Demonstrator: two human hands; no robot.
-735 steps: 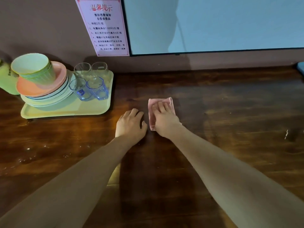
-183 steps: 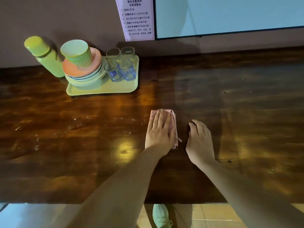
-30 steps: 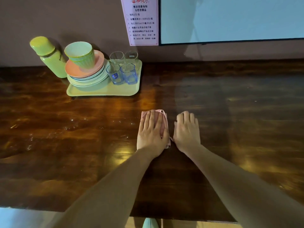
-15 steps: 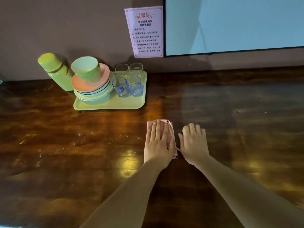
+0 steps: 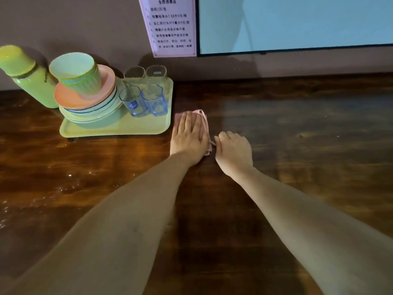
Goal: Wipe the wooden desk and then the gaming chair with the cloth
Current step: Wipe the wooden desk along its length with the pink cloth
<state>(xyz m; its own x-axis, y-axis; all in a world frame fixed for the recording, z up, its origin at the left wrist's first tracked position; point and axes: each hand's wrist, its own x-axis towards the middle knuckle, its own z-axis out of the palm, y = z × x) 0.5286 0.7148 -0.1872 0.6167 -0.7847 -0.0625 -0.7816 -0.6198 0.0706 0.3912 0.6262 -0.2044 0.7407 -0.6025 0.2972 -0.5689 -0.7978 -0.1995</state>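
Observation:
A folded pink cloth [image 5: 203,122] lies on the dark wooden desk [image 5: 297,145], just right of the tray's right edge. My left hand [image 5: 189,137] presses flat on the cloth with straight fingers and covers most of it. My right hand [image 5: 234,152] rests on the bare wood just right of the cloth, fingers loosely bent, thumb near the cloth's near corner and holding nothing. The gaming chair is not in view.
A pale yellow-green tray [image 5: 119,128] at the back left carries stacked plates [image 5: 85,99], a green cup [image 5: 76,73] and several glasses [image 5: 153,101]. A green bottle [image 5: 27,75] stands left of it. A notice [image 5: 170,26] and a screen [image 5: 297,22] hang on the wall.
My left hand has slid the cloth away from me, up beside the tray's right edge. My right hand followed alongside and its fingers have bent.

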